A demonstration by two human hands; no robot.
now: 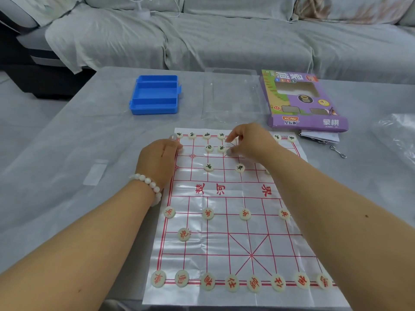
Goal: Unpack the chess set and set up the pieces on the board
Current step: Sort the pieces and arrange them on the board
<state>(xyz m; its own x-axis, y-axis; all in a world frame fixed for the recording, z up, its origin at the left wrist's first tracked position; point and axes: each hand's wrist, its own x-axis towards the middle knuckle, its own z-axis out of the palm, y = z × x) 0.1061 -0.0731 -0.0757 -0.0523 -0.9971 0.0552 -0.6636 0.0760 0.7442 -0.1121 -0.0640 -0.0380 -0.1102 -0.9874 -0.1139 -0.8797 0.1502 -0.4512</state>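
Okay, blue case sits open on the desk, compartments bare; purple box right of a clear tray. Board lies flat mid-desk, red pieces along its near edge, black pieces at the far rows. My left hand presses the board's far-left edge, fingers curled, grasping nothing. My right hand is pinched over the far palace; whatever it pinches is hidden.

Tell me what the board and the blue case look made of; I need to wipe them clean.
Board: thin, glossy plastic-like sheet, judging by its fold creases and glare. Blue case: rigid moulded plastic, smooth with a slight sheen, with moulded dividers.
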